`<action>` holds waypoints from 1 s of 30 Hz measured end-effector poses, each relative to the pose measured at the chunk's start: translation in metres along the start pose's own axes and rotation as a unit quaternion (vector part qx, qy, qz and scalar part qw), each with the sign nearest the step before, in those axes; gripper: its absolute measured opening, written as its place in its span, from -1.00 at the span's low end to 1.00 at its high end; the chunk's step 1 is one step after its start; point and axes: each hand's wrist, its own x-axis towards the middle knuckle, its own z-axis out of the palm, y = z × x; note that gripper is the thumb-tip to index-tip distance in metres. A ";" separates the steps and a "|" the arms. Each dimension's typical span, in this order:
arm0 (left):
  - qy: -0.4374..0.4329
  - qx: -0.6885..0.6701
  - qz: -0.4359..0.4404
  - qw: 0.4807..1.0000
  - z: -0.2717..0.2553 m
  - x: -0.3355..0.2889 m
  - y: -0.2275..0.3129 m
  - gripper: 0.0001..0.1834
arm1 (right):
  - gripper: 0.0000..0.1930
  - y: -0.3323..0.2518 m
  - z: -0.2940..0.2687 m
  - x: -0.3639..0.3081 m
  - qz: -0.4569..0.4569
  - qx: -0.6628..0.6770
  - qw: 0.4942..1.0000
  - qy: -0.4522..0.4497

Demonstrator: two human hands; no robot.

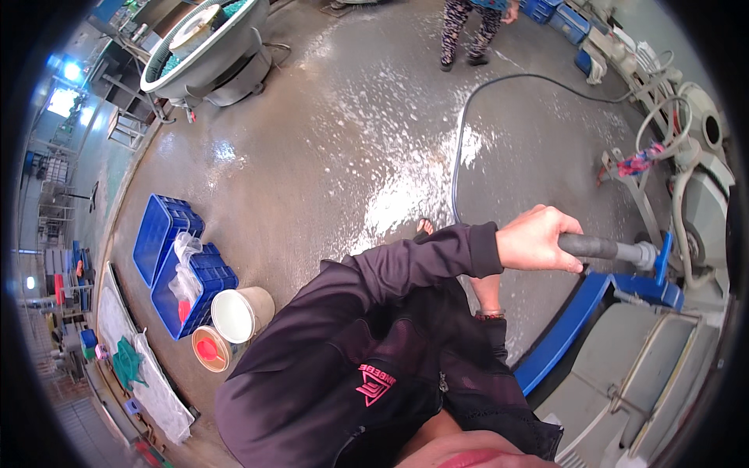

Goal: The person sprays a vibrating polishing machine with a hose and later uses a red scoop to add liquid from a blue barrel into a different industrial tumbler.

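Note:
My left hand reaches across to the right in a dark sleeve. Its fingers are closed around the near end of a thick dark hose piece. That piece joins a grey pipe fitting with an upright blue valve lever. Below the fitting lies a long blue trough-like edge, beside a grey machine housing. My right hand does not show.
Wet, foamy floor stretches ahead, crossed by a long thin hose. At left stand blue crates and white buckets. A round bowl-shaped machine is far left. Another person's legs show at the far side.

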 end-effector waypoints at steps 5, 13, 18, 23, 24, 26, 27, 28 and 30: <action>-0.021 0.061 0.082 0.995 -0.034 0.091 -0.021 -0.68 | -0.57 -0.012 -0.039 0.094 -0.014 0.057 0.998 0.017; -0.242 0.216 0.155 0.933 -0.057 0.182 -0.069 -0.73 | -0.51 -0.005 -0.083 0.219 0.029 0.299 0.952 0.058; -0.030 0.303 0.224 0.926 -0.114 0.224 -0.142 -0.56 | -0.74 0.081 -0.118 0.273 -0.013 0.129 0.972 0.197; -0.021 0.395 -0.075 0.915 -0.307 0.195 -0.195 -0.52 | -0.90 0.110 -0.141 0.361 0.023 -0.116 0.961 0.251; -0.003 0.441 -0.135 0.887 -0.347 0.172 -0.227 -0.57 | -0.90 0.138 -0.144 0.377 0.004 -0.149 0.952 0.268; -0.050 0.443 -0.400 0.801 -0.425 0.176 -0.193 -0.59 | -0.90 0.186 -0.155 0.394 0.068 -0.179 0.923 0.333; -0.018 0.513 -0.397 0.760 -0.465 0.153 -0.228 -0.56 | -0.87 0.188 -0.152 0.407 0.065 -0.166 0.905 0.387; 0.014 0.513 -0.448 0.732 -0.493 0.151 -0.208 -0.54 | -0.81 0.192 -0.152 0.416 0.106 -0.118 0.886 0.435; 0.050 0.525 -0.455 0.718 -0.563 0.166 -0.218 -0.57 | -0.77 0.198 -0.147 0.430 0.201 -0.074 0.771 0.599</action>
